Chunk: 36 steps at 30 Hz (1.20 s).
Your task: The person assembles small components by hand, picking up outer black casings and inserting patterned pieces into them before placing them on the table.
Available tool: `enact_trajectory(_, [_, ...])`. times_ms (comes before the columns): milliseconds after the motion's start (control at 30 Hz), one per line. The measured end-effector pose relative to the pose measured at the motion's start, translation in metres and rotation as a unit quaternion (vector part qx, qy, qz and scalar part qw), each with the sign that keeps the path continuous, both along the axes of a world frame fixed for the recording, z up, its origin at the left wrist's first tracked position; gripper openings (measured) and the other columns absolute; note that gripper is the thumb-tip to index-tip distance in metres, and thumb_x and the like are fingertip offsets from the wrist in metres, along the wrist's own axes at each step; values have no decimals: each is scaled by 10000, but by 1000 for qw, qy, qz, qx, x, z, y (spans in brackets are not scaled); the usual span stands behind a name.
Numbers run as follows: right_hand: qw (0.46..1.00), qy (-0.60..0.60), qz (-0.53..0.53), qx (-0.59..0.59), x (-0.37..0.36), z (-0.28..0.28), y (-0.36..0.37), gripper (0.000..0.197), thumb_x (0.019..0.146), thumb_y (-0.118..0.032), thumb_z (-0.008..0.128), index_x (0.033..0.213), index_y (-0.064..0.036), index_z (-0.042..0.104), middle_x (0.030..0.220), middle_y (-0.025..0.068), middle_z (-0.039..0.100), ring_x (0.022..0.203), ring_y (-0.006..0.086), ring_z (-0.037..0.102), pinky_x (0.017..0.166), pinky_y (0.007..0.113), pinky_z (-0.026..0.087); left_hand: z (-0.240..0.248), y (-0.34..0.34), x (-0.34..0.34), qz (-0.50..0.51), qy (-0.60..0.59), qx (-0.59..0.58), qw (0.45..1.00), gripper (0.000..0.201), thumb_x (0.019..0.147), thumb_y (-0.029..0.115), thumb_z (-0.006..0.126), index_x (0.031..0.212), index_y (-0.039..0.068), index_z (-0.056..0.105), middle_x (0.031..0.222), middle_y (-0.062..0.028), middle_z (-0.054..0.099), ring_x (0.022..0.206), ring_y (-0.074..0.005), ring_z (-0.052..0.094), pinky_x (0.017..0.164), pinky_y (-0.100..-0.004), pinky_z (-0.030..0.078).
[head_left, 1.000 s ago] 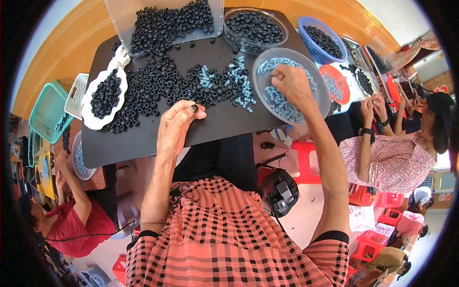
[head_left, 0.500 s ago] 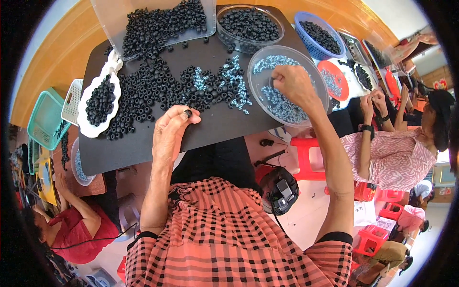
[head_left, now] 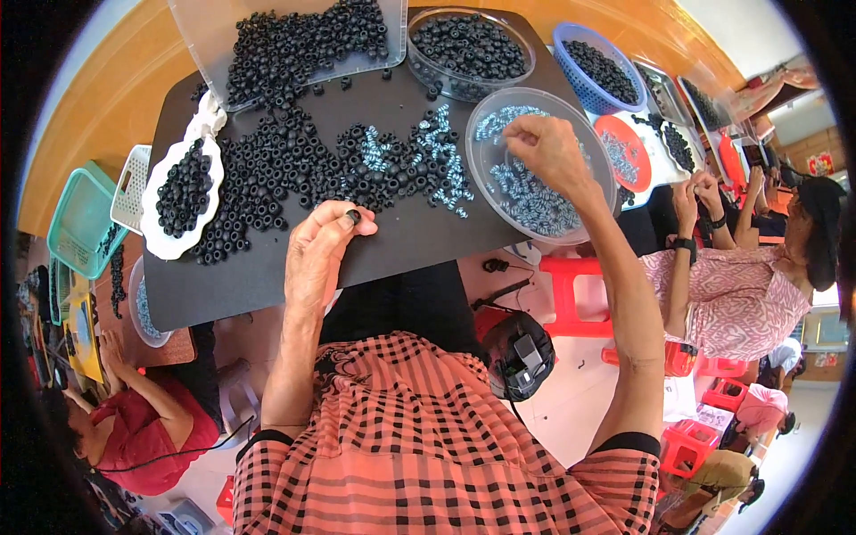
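My left hand [head_left: 319,248] is above the near edge of the dark table, thumb and forefinger pinched on a round black bead [head_left: 353,216]. Over the round clear bowl [head_left: 475,162] at the right is my right hand [head_left: 551,152], its fingers drawn together; anything between them is too small to make out. Inside that bowl lie small blue-and-white coil-like pieces [head_left: 535,207]. More such pieces [head_left: 452,169] are strewn among the loose black beads [head_left: 294,165] heaped across the middle of the tabletop.
A tilted clear bin [head_left: 397,36] and a glass bowl [head_left: 526,67], both with black beads, stand at the back. A white scalloped dish [head_left: 163,236] of beads sits left. People work at both sides, near a blue basket [head_left: 571,67] and red stools [head_left: 571,294].
My right hand has risen slightly from the coil-like pieces in the bowl, its fingers shifting. My left hand keeps its pinch on the black bead, almost still.
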State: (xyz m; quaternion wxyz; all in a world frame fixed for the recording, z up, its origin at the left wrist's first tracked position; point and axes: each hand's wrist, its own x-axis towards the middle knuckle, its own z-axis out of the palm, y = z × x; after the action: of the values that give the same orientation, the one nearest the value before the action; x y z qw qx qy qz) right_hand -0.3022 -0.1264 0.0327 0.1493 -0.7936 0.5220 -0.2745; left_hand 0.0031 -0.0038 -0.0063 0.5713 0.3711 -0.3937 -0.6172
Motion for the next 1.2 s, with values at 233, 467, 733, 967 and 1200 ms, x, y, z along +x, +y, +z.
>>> enact_trajectory(233, [992,106,-31,-58,17,-15,-7,150,706,-119,657,807,-8,664,697,142,657,656,252,659,646,347,519,0,0,-1,-2,11,10,1000,157,906,97,526,962,-12,625,972,-108,631,892,-144,605,919,-311,425])
enact_trajectory(467, [996,-10,-84,17,2,19,0,238,733,-155,602,906,-37,714,708,183,658,640,312,653,656,373,511,1,2,-1,-4,-1,0,1000,162,909,88,517,971,-18,622,977,-108,629,895,-142,607,916,-315,431])
enact_trajectory(733, [995,-2,-96,18,-7,7,5,212,767,-148,597,889,-7,699,681,148,651,624,218,632,637,325,501,0,0,-1,-4,-6,1,1000,177,907,89,510,984,-27,619,984,-111,630,897,-140,608,923,-316,425])
enact_trajectory(967, [998,-31,53,30,19,-4,9,199,728,-92,636,891,12,679,748,142,657,664,184,641,652,311,515,0,2,-1,2,-7,4,1000,181,905,92,511,988,-27,619,979,-111,631,893,-139,605,928,-315,417])
enact_trajectory(1200, [994,60,75,-56,29,-7,5,212,665,-28,611,866,13,666,701,138,629,620,251,613,632,325,510,-1,1,-2,-2,-3,-8,1000,176,902,74,502,978,-27,624,966,-108,634,886,-135,599,919,-313,423])
